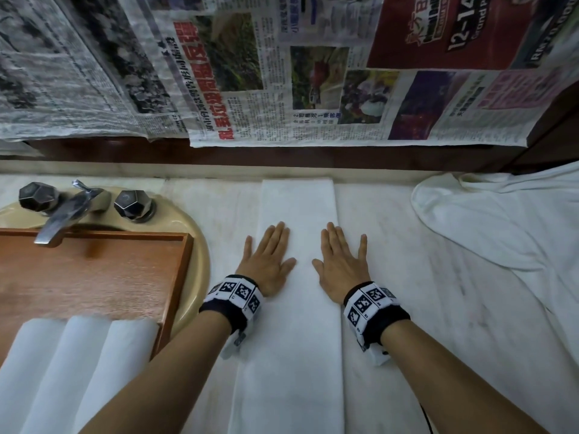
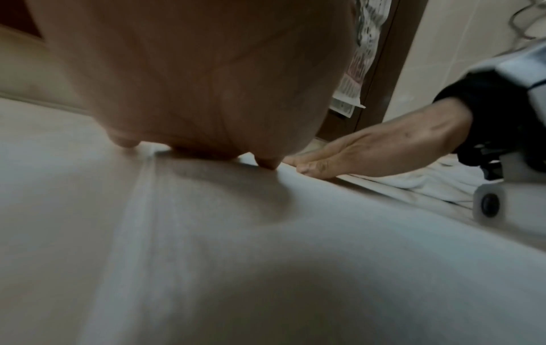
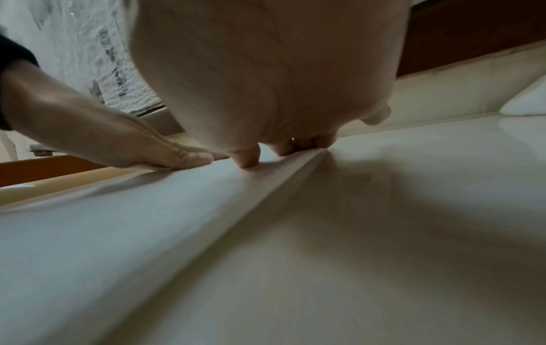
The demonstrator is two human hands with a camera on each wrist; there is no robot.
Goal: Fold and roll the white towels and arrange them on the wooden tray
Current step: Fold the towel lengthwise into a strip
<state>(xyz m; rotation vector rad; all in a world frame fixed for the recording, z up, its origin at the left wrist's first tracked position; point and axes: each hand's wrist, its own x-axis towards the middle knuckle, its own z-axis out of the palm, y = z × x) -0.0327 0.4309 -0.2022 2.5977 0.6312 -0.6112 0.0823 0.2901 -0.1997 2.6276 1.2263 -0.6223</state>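
White folded towel (image 1: 297, 277) lies as a long narrow strip down the centre of the head view, running from the back wall to the bottom edge of the frame, flat on the pale marble counter (image 1: 407, 277). Left hand (image 1: 268, 260) rests palm-down on the strip's left side, fingers straight and slightly spread; the little finger reaches over the strip's left edge onto the counter. Right hand (image 1: 340, 261) lies palm-down on the strip's right side in the same flat pose, outer fingers past the right edge. Neither hand grips anything; both lie flat and wide, thumbs pointing toward each other with a bare band of towel between them. Left wrist view: palm close above the cloth, fingertips (image 2: 267, 163) touching it, the other hand (image 2: 354, 154) flat at right of frame. Right wrist view: fingertips (image 3: 248, 158) pressed at the towel's edge. Wooden tray (image 1: 94, 270) sits at centre left of the head view, across the beige sink (image 1: 194, 239), under the metal tap (image 1: 62, 214). Three rolled towels (image 1: 84, 355) lie side by side at the tray's near end, lower left of frame. Loose towels (image 1: 501, 230) are heaped at right of frame on the counter. Newspaper sheets (image 1: 282, 73) cover the wall along the top of frame.
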